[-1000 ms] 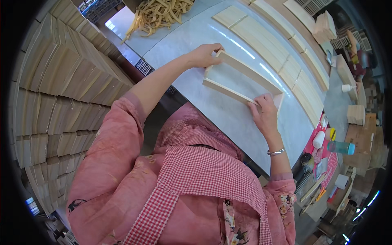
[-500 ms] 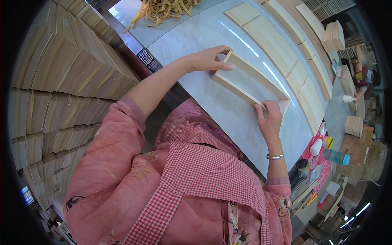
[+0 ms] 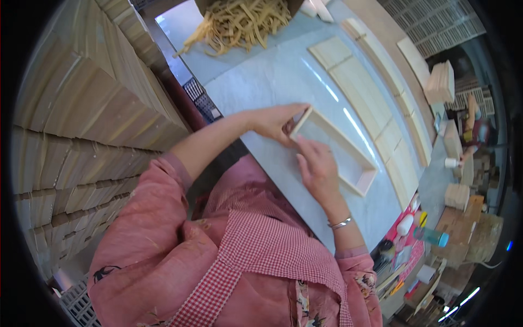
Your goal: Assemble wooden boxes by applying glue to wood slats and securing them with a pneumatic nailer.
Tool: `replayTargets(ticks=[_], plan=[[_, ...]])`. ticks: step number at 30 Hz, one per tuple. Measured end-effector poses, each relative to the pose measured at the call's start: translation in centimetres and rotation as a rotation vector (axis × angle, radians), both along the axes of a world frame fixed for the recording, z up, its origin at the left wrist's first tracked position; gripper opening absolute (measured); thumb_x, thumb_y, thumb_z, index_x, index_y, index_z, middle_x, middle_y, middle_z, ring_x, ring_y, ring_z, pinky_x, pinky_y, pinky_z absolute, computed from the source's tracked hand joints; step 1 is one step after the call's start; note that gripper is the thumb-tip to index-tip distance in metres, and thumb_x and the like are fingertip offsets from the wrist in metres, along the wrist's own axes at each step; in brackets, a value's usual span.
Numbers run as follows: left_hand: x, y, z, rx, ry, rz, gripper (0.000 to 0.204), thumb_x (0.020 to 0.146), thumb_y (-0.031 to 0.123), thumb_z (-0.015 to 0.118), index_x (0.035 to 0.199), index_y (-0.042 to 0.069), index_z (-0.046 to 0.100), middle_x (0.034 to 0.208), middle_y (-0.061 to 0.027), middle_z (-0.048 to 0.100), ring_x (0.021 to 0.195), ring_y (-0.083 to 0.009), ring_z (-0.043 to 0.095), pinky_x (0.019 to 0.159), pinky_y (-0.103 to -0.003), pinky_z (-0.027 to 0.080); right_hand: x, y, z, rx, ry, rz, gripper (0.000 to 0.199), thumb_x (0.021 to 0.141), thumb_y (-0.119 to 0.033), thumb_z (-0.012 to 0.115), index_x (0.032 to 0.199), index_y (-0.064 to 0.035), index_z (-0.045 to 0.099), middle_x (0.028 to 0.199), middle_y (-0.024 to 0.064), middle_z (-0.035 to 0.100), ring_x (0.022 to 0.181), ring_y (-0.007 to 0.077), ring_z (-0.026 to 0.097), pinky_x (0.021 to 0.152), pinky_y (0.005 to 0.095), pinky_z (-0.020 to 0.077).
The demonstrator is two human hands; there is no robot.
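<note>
Pale table carrying woodwork

A pale grey table [image 3: 261, 82] is bearing an open wooden frame [image 3: 335, 150] near its front edge, flat boards [image 3: 362, 92] lying in a row toward the far side, a heap of straw-coloured strips [image 3: 242, 22] sitting at its left end, and bottles [image 3: 417, 226] standing on a pink mat [image 3: 408, 256] at the right.

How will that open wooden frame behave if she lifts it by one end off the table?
The wooden frame looks stiff: its thin pale slats keep straight edges under the left hand and right hand. It is probably light, being hollow. The corner joints may rack or come apart, and on the smooth table it would likely slide.
</note>
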State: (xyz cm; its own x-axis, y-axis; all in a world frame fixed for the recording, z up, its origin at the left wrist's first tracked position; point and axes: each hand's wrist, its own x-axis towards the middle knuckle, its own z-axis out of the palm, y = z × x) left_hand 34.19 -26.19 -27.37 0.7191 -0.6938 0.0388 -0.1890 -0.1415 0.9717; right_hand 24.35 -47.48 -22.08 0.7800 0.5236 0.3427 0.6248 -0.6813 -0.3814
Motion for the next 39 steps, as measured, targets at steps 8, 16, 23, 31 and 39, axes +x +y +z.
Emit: replayTargets(ticks=[8, 16, 23, 31, 39], plan=[[-0.4, 0.0, -0.5, -0.057, -0.137, 0.034, 0.094, 0.073, 0.008, 0.083, 0.15, -0.003, 0.031, 0.116, -0.0175, 0.06, 0.077, -0.0211, 0.061, 0.068, -0.031, 0.054, 1.5, 0.8, -1.4, 0.107, 0.091, 0.082, 0.038, 0.084, 0.007, 0.063, 0.12, -0.0038, 0.069, 0.109, 0.0112, 0.063, 0.088, 0.0271, 0.06, 0.078, 0.0341, 0.052], [0.0, 0.4, -0.5, -0.015, 0.043, -0.089, 0.09, 0.073, 0.007, 0.079, 0.149, -0.005, 0.032, 0.135, -0.0229, 0.054, 0.097, -0.0311, 0.063, 0.085, -0.037, 0.054, 13.0, 7.2, 2.8, 0.253, 0.136, 0.074, 0.025, 0.084, 0.0, 0.068, 0.108, -0.0014, 0.069, 0.103, 0.0106, 0.063, 0.085, 0.0263, 0.06, 0.076, 0.0338, 0.0512], [-3.1, -1.2, -0.8, 0.017, -0.251, 0.065, 0.094, 0.072, 0.008, 0.077, 0.15, -0.007, 0.029, 0.149, -0.0266, 0.043, 0.121, -0.0407, 0.054, 0.105, -0.043, 0.046, 27.2, 15.4, -5.0, -0.018, 0.02, -0.109, 0.018, 0.084, -0.013, 0.073, 0.095, 0.0001, 0.068, 0.1, 0.0121, 0.063, 0.083, 0.027, 0.061, 0.075, 0.0353, 0.0515], [-3.2, -0.4, -1.3, 0.174, -0.424, 0.092, 0.099, 0.07, 0.021, 0.078, 0.151, -0.007, 0.029, 0.148, -0.0258, 0.046, 0.122, -0.0416, 0.054, 0.106, -0.044, 0.044, 23.7, 10.4, -1.3, 0.425, 0.081, -0.17, 0.01, 0.081, -0.01, 0.07, 0.082, -0.0021, 0.064, 0.084, 0.0088, 0.062, 0.075, 0.0243, 0.057, 0.073, 0.0339, 0.0493], [-3.3, -0.2, -0.3, 0.22, -0.406, 0.02, 0.102, 0.069, 0.02, 0.08, 0.154, -0.003, 0.028, 0.148, -0.0212, 0.049, 0.118, -0.0391, 0.053, 0.109, -0.043, 0.039, 15.8, -1.3, 4.0, 0.568, 0.088, -0.324, 0.013, 0.084, -0.001, 0.067, 0.08, -0.0079, 0.056, 0.074, -0.0004, 0.056, 0.068, 0.0119, 0.052, 0.068, 0.0255, 0.046]])
